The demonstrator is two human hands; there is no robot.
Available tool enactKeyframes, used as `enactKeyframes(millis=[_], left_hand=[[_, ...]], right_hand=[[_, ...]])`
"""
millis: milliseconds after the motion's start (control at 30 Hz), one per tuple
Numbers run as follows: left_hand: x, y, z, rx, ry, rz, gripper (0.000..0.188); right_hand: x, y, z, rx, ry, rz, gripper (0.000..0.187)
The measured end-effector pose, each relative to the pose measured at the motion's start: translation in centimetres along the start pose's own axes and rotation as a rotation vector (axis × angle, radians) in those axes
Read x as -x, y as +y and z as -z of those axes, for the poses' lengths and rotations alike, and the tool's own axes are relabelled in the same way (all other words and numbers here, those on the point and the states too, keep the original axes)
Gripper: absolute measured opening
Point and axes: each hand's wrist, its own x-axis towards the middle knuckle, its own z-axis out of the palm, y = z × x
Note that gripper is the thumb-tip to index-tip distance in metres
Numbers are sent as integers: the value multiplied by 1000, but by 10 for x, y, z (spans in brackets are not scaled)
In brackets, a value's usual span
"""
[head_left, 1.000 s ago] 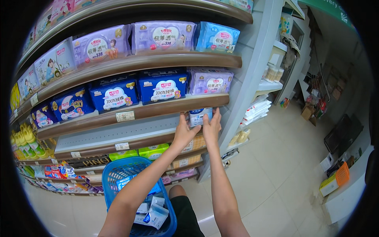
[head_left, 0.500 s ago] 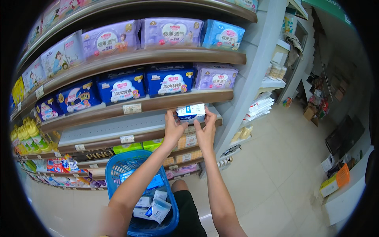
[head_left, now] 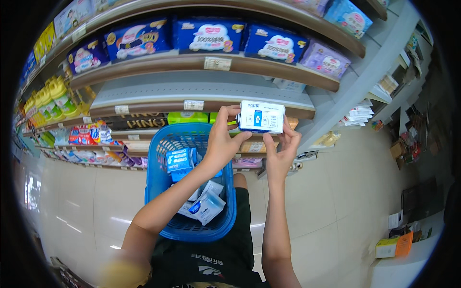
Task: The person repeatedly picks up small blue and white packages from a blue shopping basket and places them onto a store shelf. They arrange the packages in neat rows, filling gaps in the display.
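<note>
A small white and blue sanitary pad pack (head_left: 261, 116) is held up in front of the shelves, its white printed face turned toward me. My left hand (head_left: 224, 137) grips its left edge, and my right hand (head_left: 282, 149) is closed around the right edge with the thumb below. Beneath my left forearm is a blue plastic shopping basket (head_left: 152, 165). Inside it lie several packs, among them a bright blue pack (head_left: 178, 161) and a white and light-blue pack (head_left: 208, 207); my forearm hides part of the contents.
Behind the held pack runs a grey shelf (head_left: 158, 93) with a pale pack (head_left: 290, 85) near its right end. Dark blue pad packs (head_left: 210, 36) line the shelf above. Yellow bottles (head_left: 60, 98) stand at left. An orange and yellow box (head_left: 394, 246) sits at lower right.
The pack has been tilted so that its white broad face shows more fully. My view has shifted downward, bringing more of the basket and floor into sight. Both hands keep their hold.
</note>
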Motion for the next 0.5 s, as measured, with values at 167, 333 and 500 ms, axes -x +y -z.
enactKeyframes(millis=[167,333,500], left_hand=[[52,-4,53,-226,26,4,54],[93,-20,92,-283,94,157,47],[129,-58,109,-234,136,269,44]], right_hand=[[43,-21,-15,35,-113,-141,37],[75,-25,-39,222,-319,-287,29],[100,-5,-59,523,-517,-32,31]])
